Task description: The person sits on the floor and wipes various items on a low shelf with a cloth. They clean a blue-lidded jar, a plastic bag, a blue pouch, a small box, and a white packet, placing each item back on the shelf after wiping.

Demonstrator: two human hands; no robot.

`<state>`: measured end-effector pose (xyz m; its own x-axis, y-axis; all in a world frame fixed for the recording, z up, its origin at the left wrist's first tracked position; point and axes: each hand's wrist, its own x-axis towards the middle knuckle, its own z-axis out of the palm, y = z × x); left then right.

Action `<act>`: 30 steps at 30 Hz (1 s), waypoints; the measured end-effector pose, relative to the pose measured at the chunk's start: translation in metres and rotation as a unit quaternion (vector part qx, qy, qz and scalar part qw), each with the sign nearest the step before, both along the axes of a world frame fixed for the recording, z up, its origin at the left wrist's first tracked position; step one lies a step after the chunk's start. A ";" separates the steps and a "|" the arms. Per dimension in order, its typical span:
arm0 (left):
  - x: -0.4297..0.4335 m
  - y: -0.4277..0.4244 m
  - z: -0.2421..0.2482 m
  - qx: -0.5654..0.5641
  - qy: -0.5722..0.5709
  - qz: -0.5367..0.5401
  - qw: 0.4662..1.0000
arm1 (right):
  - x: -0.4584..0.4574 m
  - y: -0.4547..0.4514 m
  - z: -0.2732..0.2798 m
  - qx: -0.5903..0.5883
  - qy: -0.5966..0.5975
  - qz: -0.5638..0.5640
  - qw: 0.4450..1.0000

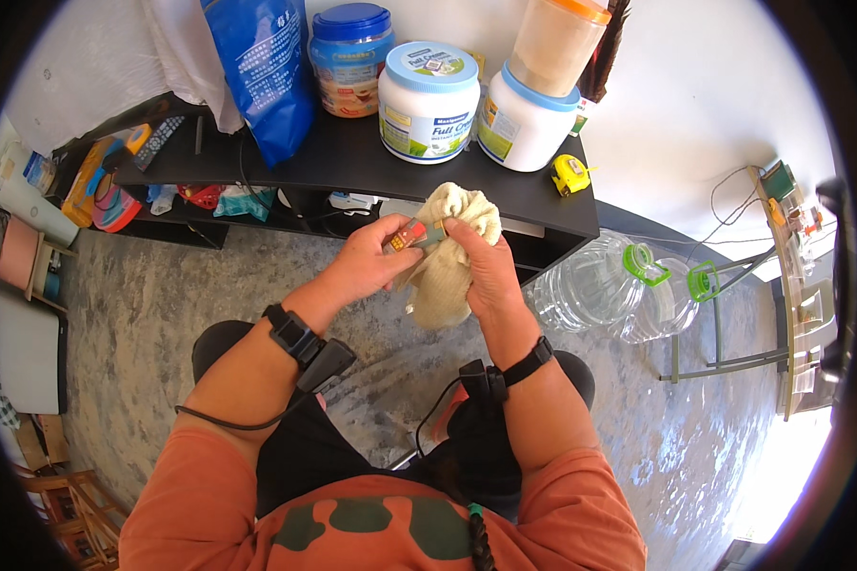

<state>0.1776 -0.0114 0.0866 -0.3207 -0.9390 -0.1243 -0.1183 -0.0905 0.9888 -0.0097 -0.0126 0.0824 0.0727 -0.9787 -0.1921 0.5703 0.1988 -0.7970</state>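
My left hand (368, 260) grips one end of a small flat item (408, 235), red and yellow at that end and grey-green further along; its exact kind is unclear. A cream knitted cloth (439, 285) is bunched in my right hand (487, 268), with the thumb pressing on the item's grey-green end. Part of the cloth hangs down below the fingers, and some of it sticks up above them. Both hands are close together, just in front of the edge of a black cabinet (336, 160). My right fingers are mostly hidden behind the cloth.
On the cabinet stand a blue bag (268, 78), a blue-lidded jar (351, 64), a milk powder tub (428, 107), another tub (525, 128) bearing an orange-lidded container (553, 46), a yellow tape measure (570, 175) and a remote control (159, 143). Clear plastic bottles (589, 282) are at right.
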 end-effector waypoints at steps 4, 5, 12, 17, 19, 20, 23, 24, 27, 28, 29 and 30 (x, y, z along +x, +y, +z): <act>-0.003 0.000 -0.002 -0.006 0.017 0.034 0.999 | 0.004 0.000 -0.009 0.010 -0.058 0.000 0.998; -0.003 0.000 -0.002 -0.021 0.043 0.047 0.998 | 0.005 0.001 -0.012 0.028 -0.053 -0.008 0.998; -0.002 0.002 -0.005 -0.011 0.054 0.061 0.997 | 0.002 -0.003 -0.020 0.074 -0.034 -0.018 0.997; -0.003 0.002 -0.006 0.033 0.036 0.075 0.996 | 0.003 0.004 -0.005 0.043 -0.141 0.009 0.989; -0.004 0.004 -0.006 0.048 0.022 0.080 0.995 | 0.013 0.013 -0.002 0.022 -0.137 0.041 0.989; -0.006 0.007 -0.007 0.032 0.006 0.065 0.997 | 0.024 0.018 -0.003 -0.049 -0.028 0.033 0.998; -0.013 0.014 -0.008 0.020 -0.011 0.032 0.999 | 0.027 0.019 -0.008 -0.042 0.029 0.003 0.999; -0.012 0.014 -0.007 -0.006 0.002 0.015 1.000 | 0.024 0.016 -0.010 -0.025 0.018 -0.014 0.999; -0.008 0.013 -0.004 -0.029 0.045 -0.031 0.998 | 0.006 -0.001 -0.014 0.027 -0.034 -0.046 0.998; -0.007 0.014 -0.003 -0.030 0.059 -0.030 0.997 | 0.000 -0.005 -0.014 0.047 -0.055 -0.058 0.996; -0.005 0.013 -0.002 -0.032 0.076 -0.032 0.996 | -0.004 -0.008 -0.014 0.048 -0.008 -0.055 0.997; -0.005 0.013 -0.002 -0.044 0.075 -0.012 0.996 | -0.006 -0.008 -0.015 0.022 0.012 -0.036 0.999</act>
